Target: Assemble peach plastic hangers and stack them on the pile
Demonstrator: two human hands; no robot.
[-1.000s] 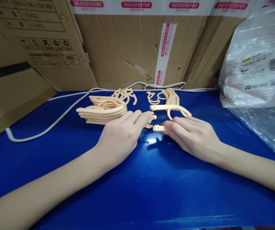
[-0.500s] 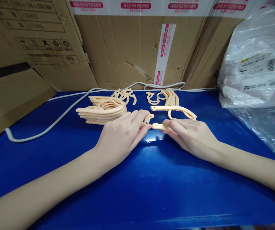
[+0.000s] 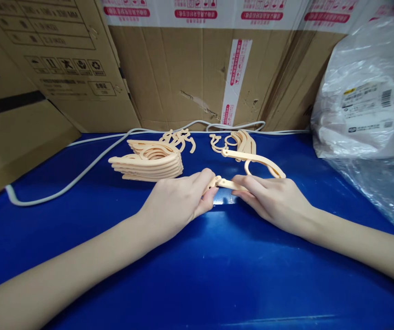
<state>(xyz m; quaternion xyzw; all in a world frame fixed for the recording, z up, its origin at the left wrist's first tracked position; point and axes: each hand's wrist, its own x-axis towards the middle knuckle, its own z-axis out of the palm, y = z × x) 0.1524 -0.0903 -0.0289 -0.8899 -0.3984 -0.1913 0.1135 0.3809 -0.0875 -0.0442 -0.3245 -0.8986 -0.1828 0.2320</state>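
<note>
My left hand (image 3: 174,199) pinches a cream plastic hanger piece (image 3: 213,183), mostly hidden by the fingers. Between the thumb and fingers of my right hand (image 3: 274,199) is a cream hanger arm (image 3: 227,184) with a hole near its end. The ends of the two pieces meet between my hands, above the blue table; whether they are joined, I cannot tell. Just behind my right hand lies a loose hanger arm (image 3: 256,159). Beyond my left hand sits a stack of curved hanger pieces (image 3: 149,168).
Several small hooks (image 3: 179,137) lie behind the stack. More hooks (image 3: 217,144) and a bundle of hanger arms (image 3: 247,144) are at the back right. A white cable (image 3: 90,169) runs along the back and left. Cardboard boxes (image 3: 176,68) and a plastic-wrapped package (image 3: 358,110) border the blue table (image 3: 217,275).
My left hand has brought its piece down and right against the end of the right hand's hanger arm. The gap between them has closed. The loose arm behind has shifted slightly right.
</note>
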